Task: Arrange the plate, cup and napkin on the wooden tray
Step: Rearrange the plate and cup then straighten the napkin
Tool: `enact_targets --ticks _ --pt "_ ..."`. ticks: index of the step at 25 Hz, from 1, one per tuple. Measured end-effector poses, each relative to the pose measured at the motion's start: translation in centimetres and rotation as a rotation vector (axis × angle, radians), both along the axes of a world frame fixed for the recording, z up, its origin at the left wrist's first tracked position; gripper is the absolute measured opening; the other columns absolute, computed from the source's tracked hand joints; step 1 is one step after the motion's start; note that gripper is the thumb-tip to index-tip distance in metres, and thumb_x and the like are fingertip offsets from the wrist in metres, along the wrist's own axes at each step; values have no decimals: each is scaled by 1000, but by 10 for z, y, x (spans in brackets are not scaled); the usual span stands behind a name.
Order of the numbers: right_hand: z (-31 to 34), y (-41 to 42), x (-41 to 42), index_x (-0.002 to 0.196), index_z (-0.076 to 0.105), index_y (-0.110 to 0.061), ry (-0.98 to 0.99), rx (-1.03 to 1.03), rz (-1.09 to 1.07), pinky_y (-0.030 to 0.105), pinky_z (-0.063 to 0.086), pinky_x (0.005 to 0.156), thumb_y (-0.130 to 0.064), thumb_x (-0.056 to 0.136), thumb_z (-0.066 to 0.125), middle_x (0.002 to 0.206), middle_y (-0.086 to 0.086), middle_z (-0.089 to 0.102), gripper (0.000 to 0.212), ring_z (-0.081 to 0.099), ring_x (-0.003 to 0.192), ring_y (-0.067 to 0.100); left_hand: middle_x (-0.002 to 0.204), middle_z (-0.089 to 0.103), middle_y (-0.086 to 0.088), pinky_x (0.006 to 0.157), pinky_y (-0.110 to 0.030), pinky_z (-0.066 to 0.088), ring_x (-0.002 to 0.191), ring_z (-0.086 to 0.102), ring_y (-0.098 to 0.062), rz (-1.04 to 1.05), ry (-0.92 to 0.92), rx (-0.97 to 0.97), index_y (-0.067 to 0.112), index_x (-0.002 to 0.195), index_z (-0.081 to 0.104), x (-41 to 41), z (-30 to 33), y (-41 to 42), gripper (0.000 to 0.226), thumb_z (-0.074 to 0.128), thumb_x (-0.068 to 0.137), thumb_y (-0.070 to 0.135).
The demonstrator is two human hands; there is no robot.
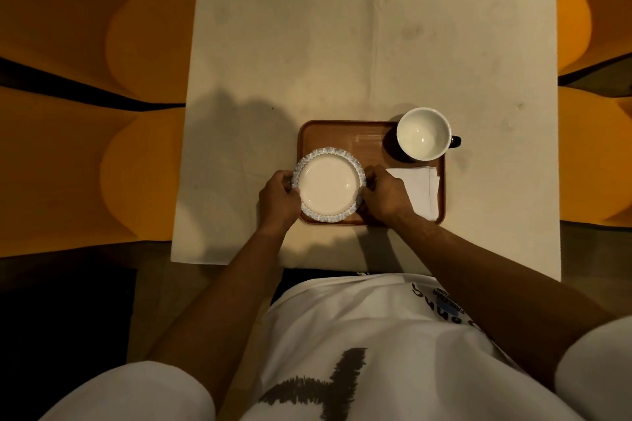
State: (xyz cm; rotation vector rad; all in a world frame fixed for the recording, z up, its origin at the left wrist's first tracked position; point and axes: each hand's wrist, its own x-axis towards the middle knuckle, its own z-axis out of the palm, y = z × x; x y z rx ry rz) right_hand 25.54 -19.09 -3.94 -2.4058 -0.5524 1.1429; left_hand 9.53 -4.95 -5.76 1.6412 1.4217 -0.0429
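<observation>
1. The left hand (278, 196) and right hand (384, 196) are gripping opposite rims of the plate (328, 184), fingers closed on it.
2. The plate is overhanging the near-left corner of the wooden tray (342, 136); ideally, it is being centred level, clear of the napkin (422, 189) and cup (423, 133).

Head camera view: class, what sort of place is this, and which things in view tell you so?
Probably a dining or banquet room. A cloth-covered table stands between rows of orange-covered chairs, and both hands hold a plate on a wooden tray with a cup and napkin.
</observation>
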Motion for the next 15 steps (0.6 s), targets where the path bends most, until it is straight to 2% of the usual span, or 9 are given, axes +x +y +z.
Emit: enact_targets --ticks 5,10,15 --pt "0 -6 -4 116 55 -11 -1 -2 9 33 48 79 -21 94 60 112 13 68 25 63 96 30 112 73 -7 86 -31 50 102 67 -24 -26 8 -1 16 120 65 -8 1 -7 31 60 90 10" --pt "1 -9 -6 112 55 -11 6 19 17 36 51 79 -23 93 61 108 13 69 24 64 92 28 112 72 -8 89 -33 50 102 66 -25 -11 8 9 15 121 65 -10 5 -10 31 60 91 9" --pt "-2 -15 -7 113 55 -11 1 26 32 30 43 74 -22 94 60 106 12 68 23 56 83 20 111 72 -7 88 -35 53 99 67 -25 -7 1 -5 16 120 65 -12 8 -15 32 59 90 8"
